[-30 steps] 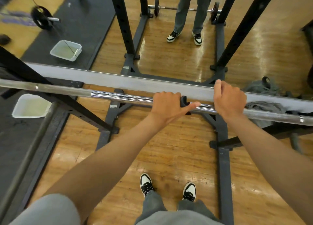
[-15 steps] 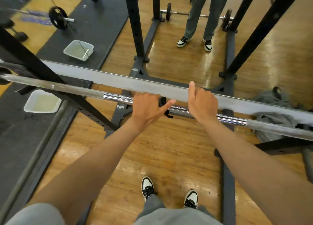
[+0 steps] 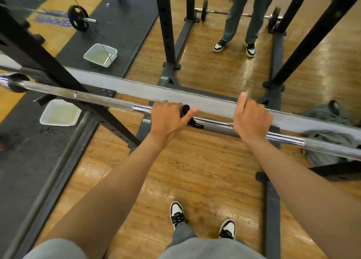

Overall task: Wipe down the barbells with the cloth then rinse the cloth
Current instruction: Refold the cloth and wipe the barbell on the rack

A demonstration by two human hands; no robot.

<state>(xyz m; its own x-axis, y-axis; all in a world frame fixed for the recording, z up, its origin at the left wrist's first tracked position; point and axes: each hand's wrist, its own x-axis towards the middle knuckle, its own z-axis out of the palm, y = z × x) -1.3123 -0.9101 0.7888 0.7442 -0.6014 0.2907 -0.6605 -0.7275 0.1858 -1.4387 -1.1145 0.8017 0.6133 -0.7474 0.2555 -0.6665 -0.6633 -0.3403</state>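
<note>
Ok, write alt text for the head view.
Both hands, left and right, grip a chrome barbell racked in front of a mirror. A white tub sits on the floor to the left, a grey cloth at right.

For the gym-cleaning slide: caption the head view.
Both hands, left and right, grip a racked barbell before a mirror; no cloth visible.

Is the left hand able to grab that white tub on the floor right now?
Probably not. The left hand grips the barbell, while the tub sits low on the floor beyond the rack's black beam.
</note>
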